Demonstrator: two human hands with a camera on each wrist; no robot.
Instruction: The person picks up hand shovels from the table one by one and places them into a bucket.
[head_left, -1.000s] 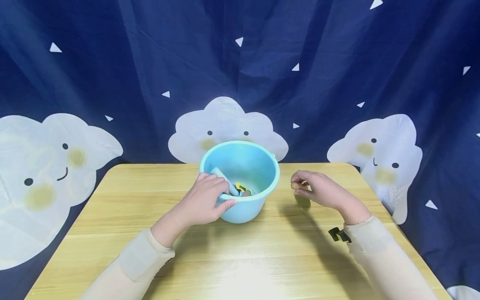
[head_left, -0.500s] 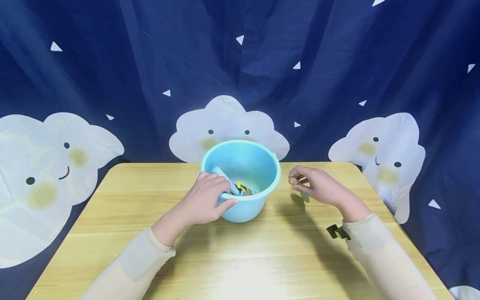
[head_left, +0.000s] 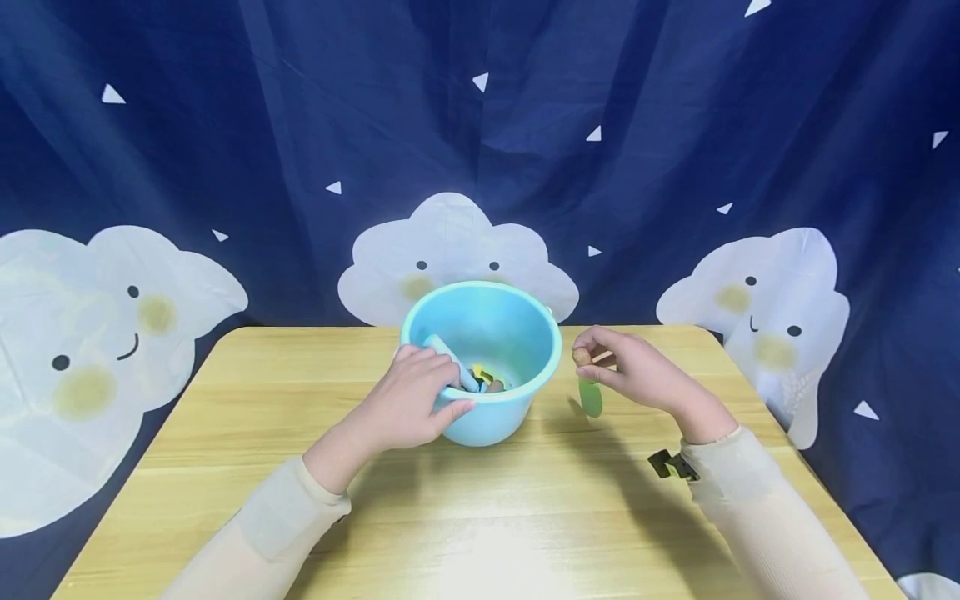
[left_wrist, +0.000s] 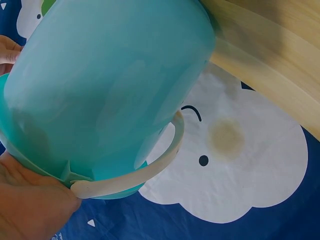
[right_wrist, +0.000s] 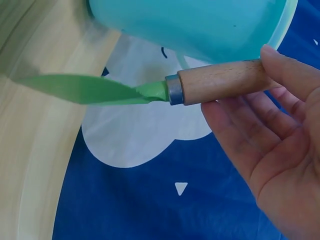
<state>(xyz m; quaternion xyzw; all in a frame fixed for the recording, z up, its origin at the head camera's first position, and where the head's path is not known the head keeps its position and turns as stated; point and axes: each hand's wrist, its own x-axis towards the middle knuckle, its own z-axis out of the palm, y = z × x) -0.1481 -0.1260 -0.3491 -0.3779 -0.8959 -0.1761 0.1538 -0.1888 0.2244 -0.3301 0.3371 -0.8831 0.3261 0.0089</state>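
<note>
A light blue bucket (head_left: 487,417) stands on the table, its mouth facing up toward the head camera. My left hand (head_left: 408,392) grips its near left rim, thumb on the outside and fingers over the edge. In the left wrist view, a pale carrying handle (left_wrist: 130,177) hangs from the bucket's side near that hand (left_wrist: 35,205). To the right of the bucket, my right hand (head_left: 630,367) pinches a small garden trowel by the end of its wooden handle (right_wrist: 220,82). The trowel's green blade (right_wrist: 85,89) points down toward the tabletop, beyond a metal collar.
Inside the bucket lie a light blue bar-shaped piece (head_left: 452,362) and several small yellow, dark and brown pieces (head_left: 483,377). A wooden table (head_left: 300,367) carries the bucket. Behind it hangs a dark blue curtain (head_left: 405,108) with white clouds and triangles.
My right hand has moved slightly left and up, toward the bucket. The trowel's green blade, hidden at first, has come into view below the hand. The left hand stays on the rim.
</note>
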